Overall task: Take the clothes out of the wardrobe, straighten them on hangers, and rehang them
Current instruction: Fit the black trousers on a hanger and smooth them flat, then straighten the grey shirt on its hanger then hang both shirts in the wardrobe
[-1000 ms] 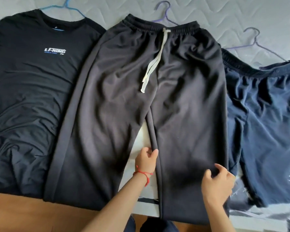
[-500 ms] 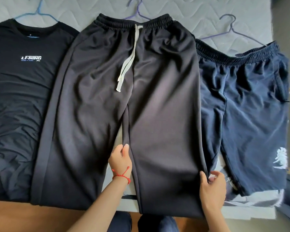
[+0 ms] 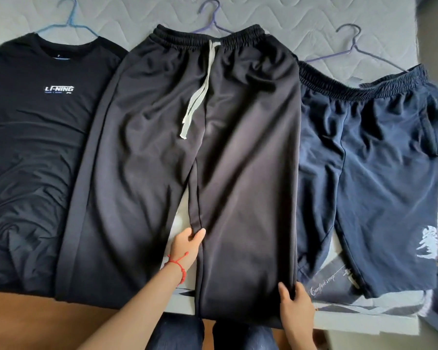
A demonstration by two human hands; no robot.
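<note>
My left hand [image 3: 187,245] sits at lower centre, thumb and fingers pinched together; my right hand [image 3: 295,303] at lower right, thumb and fingers curled in a grip.

both hands [image 3: 187,245] pinch the black trousers' [image 3: 162,137] right leg edges.

Red string bracelet [image 3: 178,265], dark blue trousers [image 3: 177,332]
</note>
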